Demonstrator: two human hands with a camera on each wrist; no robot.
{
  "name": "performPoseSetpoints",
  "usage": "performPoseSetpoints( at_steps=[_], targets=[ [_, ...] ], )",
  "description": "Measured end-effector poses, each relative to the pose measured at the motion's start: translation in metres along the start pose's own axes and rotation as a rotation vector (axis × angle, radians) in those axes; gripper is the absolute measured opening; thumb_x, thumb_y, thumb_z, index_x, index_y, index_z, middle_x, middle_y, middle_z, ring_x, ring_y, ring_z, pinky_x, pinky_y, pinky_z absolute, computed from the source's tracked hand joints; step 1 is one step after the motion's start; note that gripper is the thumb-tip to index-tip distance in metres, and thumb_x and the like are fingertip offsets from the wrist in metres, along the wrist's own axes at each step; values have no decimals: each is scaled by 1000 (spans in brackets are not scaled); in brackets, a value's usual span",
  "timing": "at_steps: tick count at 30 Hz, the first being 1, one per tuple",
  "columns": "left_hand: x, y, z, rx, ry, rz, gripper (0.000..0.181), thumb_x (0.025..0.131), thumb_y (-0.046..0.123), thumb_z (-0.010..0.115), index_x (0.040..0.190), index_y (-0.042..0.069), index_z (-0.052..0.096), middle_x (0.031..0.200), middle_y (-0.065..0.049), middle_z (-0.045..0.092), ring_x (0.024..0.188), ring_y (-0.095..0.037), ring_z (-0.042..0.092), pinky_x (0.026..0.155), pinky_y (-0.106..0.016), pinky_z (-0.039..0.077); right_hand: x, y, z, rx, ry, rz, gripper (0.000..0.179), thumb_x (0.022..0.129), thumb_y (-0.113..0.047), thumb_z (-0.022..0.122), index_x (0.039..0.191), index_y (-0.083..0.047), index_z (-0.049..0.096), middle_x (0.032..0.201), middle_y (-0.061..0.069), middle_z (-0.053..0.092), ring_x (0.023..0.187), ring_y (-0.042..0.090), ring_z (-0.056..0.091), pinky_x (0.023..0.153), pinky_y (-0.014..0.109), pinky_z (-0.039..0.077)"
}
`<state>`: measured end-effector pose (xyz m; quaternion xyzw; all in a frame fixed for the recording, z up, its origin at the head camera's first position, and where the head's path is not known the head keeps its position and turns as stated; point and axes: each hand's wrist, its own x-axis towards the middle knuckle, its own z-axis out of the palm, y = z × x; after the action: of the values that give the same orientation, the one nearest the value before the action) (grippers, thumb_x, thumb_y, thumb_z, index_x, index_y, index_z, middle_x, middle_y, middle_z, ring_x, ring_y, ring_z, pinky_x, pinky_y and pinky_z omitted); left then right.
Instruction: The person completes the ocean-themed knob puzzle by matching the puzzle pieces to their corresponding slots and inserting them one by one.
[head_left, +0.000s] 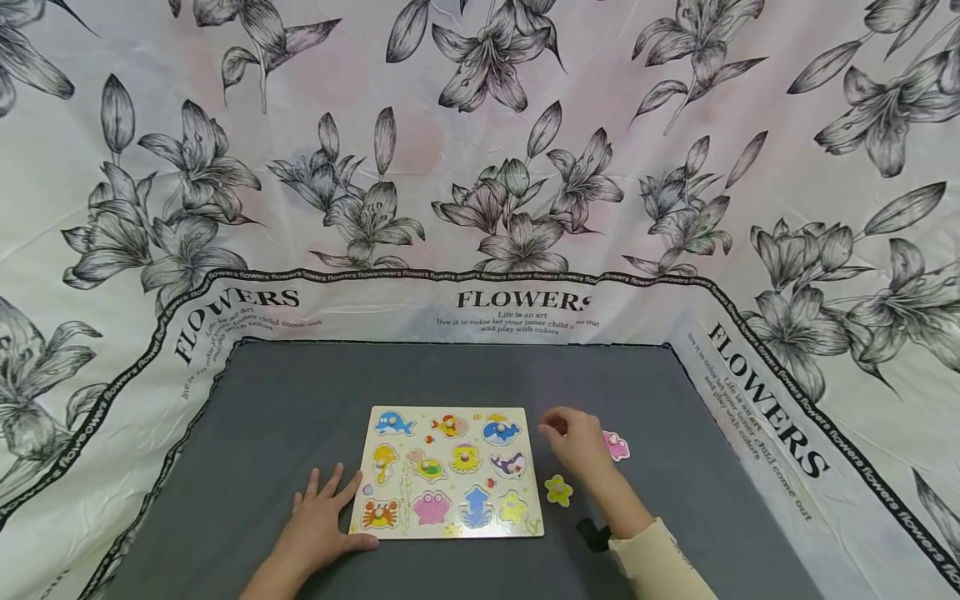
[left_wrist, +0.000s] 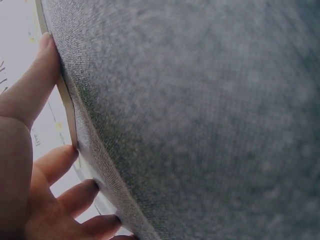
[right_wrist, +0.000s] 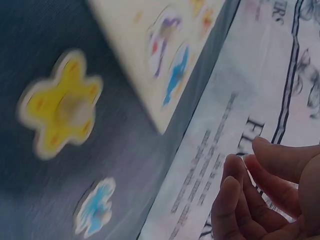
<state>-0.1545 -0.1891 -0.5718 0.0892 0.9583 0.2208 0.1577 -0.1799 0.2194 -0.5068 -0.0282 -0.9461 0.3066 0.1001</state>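
A sea-animal peg puzzle board (head_left: 408, 500) lies flat on the grey cloth. My left hand (head_left: 318, 521) touches the board's near left corner, thumb at the near edge and forefinger at the left edge. In the left wrist view, the thumb (left_wrist: 37, 80) and forefinger rest against the board's rim. My right hand (head_left: 573, 437) hovers past the board's right edge, fingers loosely bent and nothing visible between them. A yellow star piece (head_left: 558, 490) and a pink piece (head_left: 617, 446) lie beside it. A blue piece (right_wrist: 96, 209) shows only in the right wrist view.
Grey cloth (head_left: 450, 375) covers the work surface. A white flower-printed cloth (head_left: 375, 308) with black lettering borders it at the back and sides. A dark object (head_left: 592, 535) sits by the right wrist.
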Motion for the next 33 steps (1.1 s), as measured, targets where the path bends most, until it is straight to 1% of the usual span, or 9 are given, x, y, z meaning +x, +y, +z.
performPoseSetpoints(
  at_steps=[2, 7, 10, 13, 20, 24, 29, 33],
  targets=[
    [0, 0, -1, 4, 3, 2, 121, 56, 73, 83, 153, 12, 45, 161, -28, 29, 147, -61, 7, 109, -80, 15, 0, 7, -4, -4, 15, 14, 14, 91, -12, 76, 103, -6, 75, 94, 6, 74, 80, 18, 66, 70, 34, 58],
    [0, 0, -2, 17, 5, 5, 121, 56, 73, 83, 153, 12, 46, 161, -29, 29, 147, -61, 7, 109, -80, 16, 2, 26, -16, -11, 62, 12, 21, 91, -11, 76, 109, -1, 73, 96, 11, 75, 85, 26, 71, 70, 39, 59],
    [1, 1, -2, 19, 1, 1, 121, 56, 73, 83, 153, 12, 45, 161, -28, 29, 147, -61, 7, 109, -80, 16, 3, 39, -19, -16, 90, 4, 22, 91, -10, 76, 110, 1, 73, 95, 13, 75, 85, 29, 72, 72, 43, 59],
    [2, 2, -2, 16, -10, -9, 121, 56, 73, 84, 154, 13, 45, 161, -28, 28, 147, -61, 7, 110, -79, 15, 5, 51, -22, -25, 105, 12, 23, 91, -10, 76, 111, 2, 73, 95, 15, 75, 85, 31, 72, 72, 45, 59],
    [3, 0, 0, 15, -30, -26, 121, 56, 73, 83, 154, 13, 44, 161, -28, 28, 147, -61, 7, 111, -79, 15, 6, 76, -25, -31, 110, 94, 25, 92, -12, 74, 113, 3, 72, 102, 20, 74, 91, 35, 72, 71, 46, 59],
    [2, 0, 0, 14, -18, -17, 120, 57, 73, 83, 154, 13, 45, 161, -28, 29, 147, -61, 7, 110, -79, 15, 6, 90, -25, -41, 121, 144, 25, 90, -10, 75, 110, 4, 72, 100, 21, 74, 89, 35, 72, 74, 47, 59],
    [0, 0, 0, -2, -11, -13, 119, 57, 71, 84, 154, 14, 45, 162, -27, 29, 147, -61, 7, 110, -79, 16, 6, 105, -24, -70, 95, 207, 27, 89, -11, 74, 109, 7, 71, 99, 23, 73, 89, 37, 70, 80, 52, 56],
    [-1, 1, -1, -10, -14, -15, 119, 57, 71, 84, 154, 14, 45, 162, -27, 28, 147, -61, 7, 110, -79, 16, 5, 114, -25, -92, 84, 251, 25, 88, -10, 72, 107, 7, 71, 98, 23, 72, 88, 37, 68, 79, 54, 54]
  ],
)
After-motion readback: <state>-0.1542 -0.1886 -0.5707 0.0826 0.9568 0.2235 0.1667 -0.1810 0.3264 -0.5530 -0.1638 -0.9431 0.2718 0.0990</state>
